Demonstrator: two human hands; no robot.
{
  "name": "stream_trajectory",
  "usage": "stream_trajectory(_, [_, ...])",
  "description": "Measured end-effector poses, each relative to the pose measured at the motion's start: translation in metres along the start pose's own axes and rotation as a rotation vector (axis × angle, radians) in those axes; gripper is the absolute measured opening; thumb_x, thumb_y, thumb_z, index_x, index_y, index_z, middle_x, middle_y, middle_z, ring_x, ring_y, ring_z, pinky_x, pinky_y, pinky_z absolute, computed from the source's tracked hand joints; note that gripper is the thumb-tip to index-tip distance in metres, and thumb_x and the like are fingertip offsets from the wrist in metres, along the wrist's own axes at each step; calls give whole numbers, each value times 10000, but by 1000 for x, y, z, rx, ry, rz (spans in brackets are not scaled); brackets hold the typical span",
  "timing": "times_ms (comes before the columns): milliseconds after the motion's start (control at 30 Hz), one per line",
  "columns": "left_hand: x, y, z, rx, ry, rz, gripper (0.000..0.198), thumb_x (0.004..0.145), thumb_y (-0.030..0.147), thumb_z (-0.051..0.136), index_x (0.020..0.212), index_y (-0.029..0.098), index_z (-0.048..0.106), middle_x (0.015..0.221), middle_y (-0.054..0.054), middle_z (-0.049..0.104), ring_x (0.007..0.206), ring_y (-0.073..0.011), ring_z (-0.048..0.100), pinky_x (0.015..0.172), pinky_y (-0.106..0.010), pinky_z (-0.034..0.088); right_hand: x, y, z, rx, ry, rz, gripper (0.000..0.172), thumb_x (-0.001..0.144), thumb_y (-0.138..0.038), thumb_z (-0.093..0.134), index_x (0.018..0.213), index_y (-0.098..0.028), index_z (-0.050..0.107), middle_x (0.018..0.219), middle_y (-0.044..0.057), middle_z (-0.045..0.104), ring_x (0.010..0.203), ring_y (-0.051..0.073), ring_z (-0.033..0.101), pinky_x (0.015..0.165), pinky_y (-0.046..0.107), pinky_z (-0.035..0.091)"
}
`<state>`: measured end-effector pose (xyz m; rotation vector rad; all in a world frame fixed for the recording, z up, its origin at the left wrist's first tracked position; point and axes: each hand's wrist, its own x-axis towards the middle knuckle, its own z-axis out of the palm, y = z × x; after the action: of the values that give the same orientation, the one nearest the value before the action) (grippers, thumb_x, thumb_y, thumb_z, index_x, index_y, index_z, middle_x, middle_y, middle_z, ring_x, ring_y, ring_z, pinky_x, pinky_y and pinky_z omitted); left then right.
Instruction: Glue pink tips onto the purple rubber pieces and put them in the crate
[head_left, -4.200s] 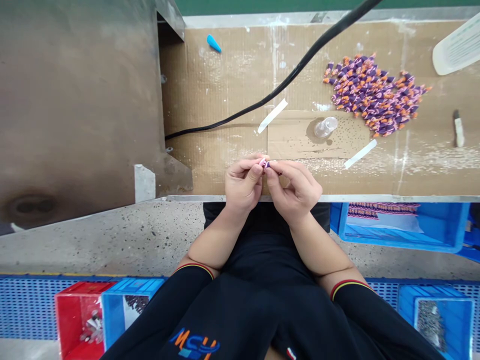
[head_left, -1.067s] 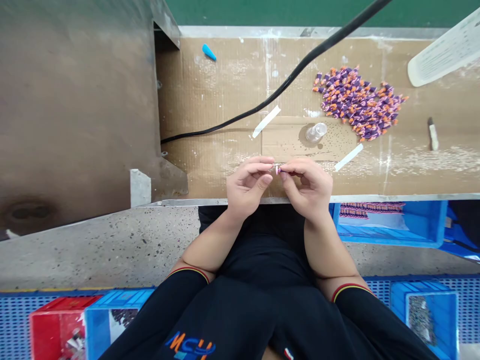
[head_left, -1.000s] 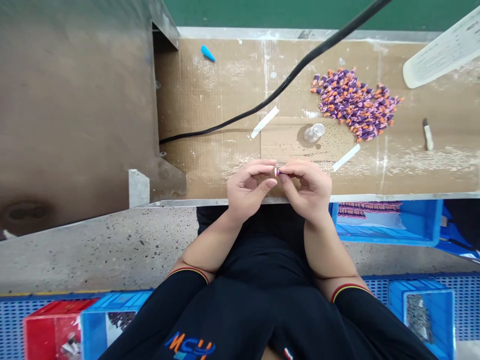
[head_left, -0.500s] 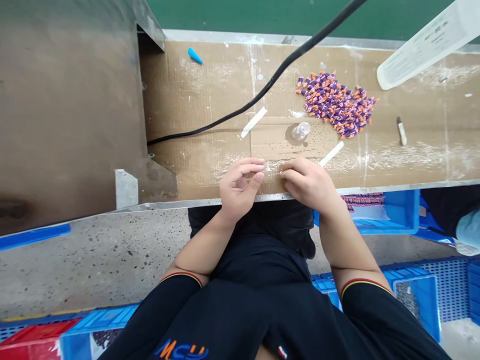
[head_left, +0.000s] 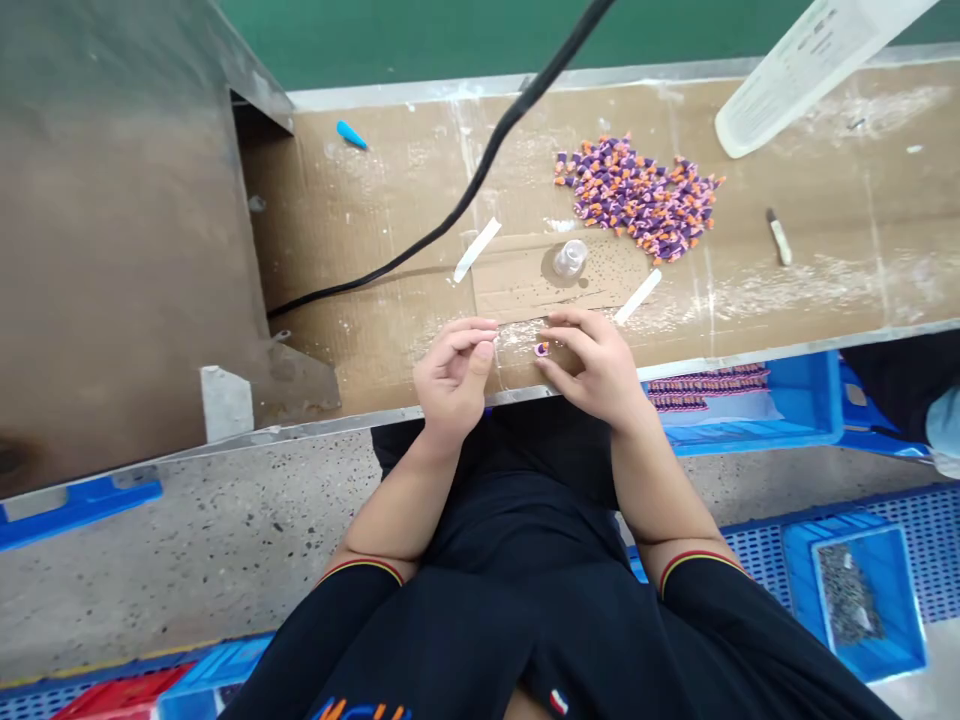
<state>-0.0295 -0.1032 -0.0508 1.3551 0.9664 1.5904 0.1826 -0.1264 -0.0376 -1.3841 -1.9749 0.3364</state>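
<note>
Two hands, now apart over the cardboard-topped bench [head_left: 360,330], no longer pinched together on one bit as in the earlier shots. L hand [head_left: 452,372] sits loosely curled near the bench edge, w/ nothing visible in it. R hand [head_left: 589,365] is half open, fingers [head_left: 570,325] spread, and the small purple-and-pink piece [head_left: 541,349] is right at its thumb and index tips; can't tell if it's gripped or just lying on the cardboard. Further up, approx. straight ahead, a heap of purple-and-orange pieces [head_left: 636,197] lies beside a clear plastic cup [head_left: 571,258] standing on a cardboard patch [head_left: 525,280], w/ white tape strips [head_left: 477,249] [head_left: 638,296] either side. Black cable [head_left: 450,195] crosses the bench; a blue cone [head_left: 351,135] lies top left. Blue crate [head_left: 750,430] below the bench edge, right, holds rows of pieces [head_left: 709,385].
</note>
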Motion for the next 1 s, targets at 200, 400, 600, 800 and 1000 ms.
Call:
stream_trajectory(200, [2,-1,-1,44,41,-2,97,1008,349,845,980,261,877,1035,-59,835,965,-188,789,861,-337,656,-16,11,-23,103,13,76,159,1124,-347,653,1120,-268,790,1180,64,866,1013,197,821,904,368,687])
stream_trajectory(400, [15,-4,14,6,120,83,138,835,342,923,835,224,853,843,-53,819,716,-169,731,602,-289,574,-130,85,-139,-282,475,785,345,1068,-587,694,1058,-247,751,977,83,847,822,189,792,793,325,669])
stream_trajectory(600, [24,-12,20,63,162,78,230,684,419,884,712,216,779,742,-55,777,575,-177,651,500,-313,508,-181,150,-176,-460,-86,1317,191,979,-177,774,788,-170,757,836,143,831,945,302,842,945,394,649])
stream_trajectory(800, [25,-12,21,173,223,59,380,631,563,844,623,218,686,661,-49,716,549,-185,618,452,-311,461,-174,189,-151,-528,-600,1522,252,1076,-379,795,1220,-172,780,1304,93,798,1210,245,776,1093,483,656])
stream_trajectory(1000, [23,-11,18,124,178,78,331,691,511,890,693,208,757,721,-61,753,590,-187,662,485,-311,499,-177,204,-145,-577,-752,1491,363,1086,-430,777,1351,-183,739,1375,110,757,1206,254,763,1046,474,675])
